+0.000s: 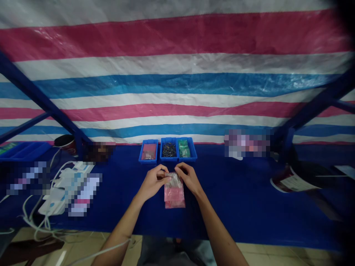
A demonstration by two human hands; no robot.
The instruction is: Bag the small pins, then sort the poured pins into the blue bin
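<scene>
- Grip: my left hand and right hand were both closed to a pinch on the upper end of the pink plastic bag, almost meeting above it. Exactly how much of the bag's edge each hand had hold of could not be told from this view.
- Bag: held centrally in front of me, with its lower end on the blue table covering. Its upper part looked clear and crinkled; the contents could not be made out.
- Bins: three blue plastic bins stood in a row, touching or nearly so, beyond my hands and well apart from them. The left bin held pink packets, the middle bin dark screws, and the right bin green packets.
- Left of the work area: white power strips with white cables lay on the covering, near a blue tray.
- Background: a striped tarpaulin hung behind the table, crossed by blue steel frame members.
- Several patches were pixelated and could not be identified.
</scene>
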